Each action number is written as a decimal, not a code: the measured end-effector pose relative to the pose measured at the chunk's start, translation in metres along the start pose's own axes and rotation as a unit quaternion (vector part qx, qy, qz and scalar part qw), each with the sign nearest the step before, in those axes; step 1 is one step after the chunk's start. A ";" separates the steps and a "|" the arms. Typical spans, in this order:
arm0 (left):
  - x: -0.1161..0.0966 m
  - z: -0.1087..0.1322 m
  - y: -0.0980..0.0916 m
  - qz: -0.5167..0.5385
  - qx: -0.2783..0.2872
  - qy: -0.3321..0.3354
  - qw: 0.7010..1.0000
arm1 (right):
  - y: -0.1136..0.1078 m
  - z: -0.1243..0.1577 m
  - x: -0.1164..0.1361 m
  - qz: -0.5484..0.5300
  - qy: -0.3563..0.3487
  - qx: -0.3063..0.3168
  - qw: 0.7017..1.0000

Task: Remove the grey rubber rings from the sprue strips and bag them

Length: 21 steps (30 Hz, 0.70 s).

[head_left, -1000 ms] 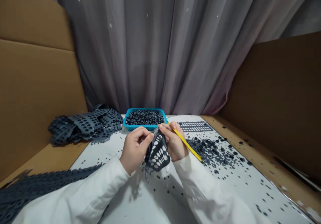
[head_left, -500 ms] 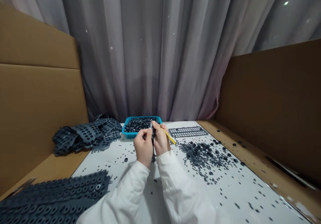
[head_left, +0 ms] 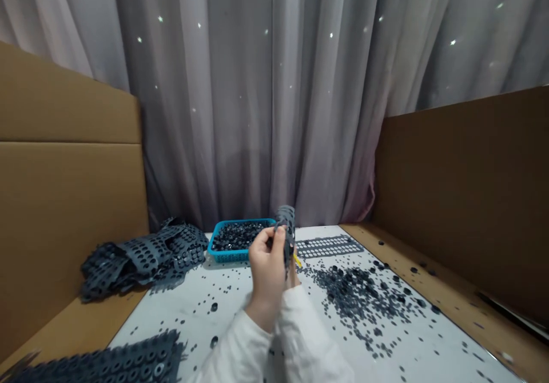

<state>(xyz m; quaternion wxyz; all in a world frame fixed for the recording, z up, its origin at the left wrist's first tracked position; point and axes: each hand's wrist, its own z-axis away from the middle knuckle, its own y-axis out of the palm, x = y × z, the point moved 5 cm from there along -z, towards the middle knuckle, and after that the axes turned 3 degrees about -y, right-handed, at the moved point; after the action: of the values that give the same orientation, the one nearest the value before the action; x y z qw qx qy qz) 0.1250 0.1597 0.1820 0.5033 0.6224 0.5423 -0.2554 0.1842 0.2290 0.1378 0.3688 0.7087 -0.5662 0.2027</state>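
Note:
My left hand (head_left: 266, 260) pinches a dark grey perforated rubber strip (head_left: 286, 216), which stands up curled in front of me. Behind the strip and the left wrist, my right hand (head_left: 295, 278) is mostly hidden. A thin yellow stick (head_left: 297, 261) pokes out beside it, and the rest of that stick is out of sight. Just left of and beyond the hands, a blue basket (head_left: 227, 256) holds many small black rubber pieces (head_left: 240, 236).
A flat punched strip (head_left: 330, 246) lies at the back right, with a pile of black bits (head_left: 355, 291) nearer me. Crumpled perforated sheets (head_left: 146, 257) are heaped at left. Studded sheets (head_left: 115, 360) lie front left. Cardboard walls (head_left: 68, 188) flank the white table (head_left: 231, 291).
My left hand has moved right and now overlaps the right hand, which has become mostly hidden. The curled strip has come up into plain view. The camera has tilted upward.

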 end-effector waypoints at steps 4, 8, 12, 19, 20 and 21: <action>-0.003 -0.017 -0.028 -0.029 0.025 -0.004 0.999 | -0.050 -0.017 0.000 -0.085 0.037 -0.122 0.988; -0.008 -0.024 -0.044 -0.127 0.091 0.016 0.988 | -0.080 -0.018 0.009 -0.134 0.077 -0.163 0.974; -0.006 -0.029 -0.046 -0.261 0.196 0.060 0.943 | -0.076 -0.001 0.021 -0.203 0.169 -0.143 0.954; 0.027 -0.058 -0.057 -0.379 0.299 -0.031 0.875 | -0.047 0.028 0.046 -0.324 0.384 -0.038 0.864; 0.031 -0.059 -0.057 -0.386 0.324 -0.057 0.862 | -0.044 0.031 0.050 -0.339 0.401 -0.020 0.851; 0.034 -0.058 -0.058 -0.392 0.354 -0.079 0.846 | -0.040 0.034 0.054 -0.354 0.412 -0.005 0.840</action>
<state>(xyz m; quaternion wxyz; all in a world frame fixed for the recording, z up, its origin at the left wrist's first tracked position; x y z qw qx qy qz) 0.0675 0.2208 0.1539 0.1481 0.4717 0.5726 -0.6540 0.2330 0.1719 0.1422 0.6181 0.7100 -0.0736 0.3293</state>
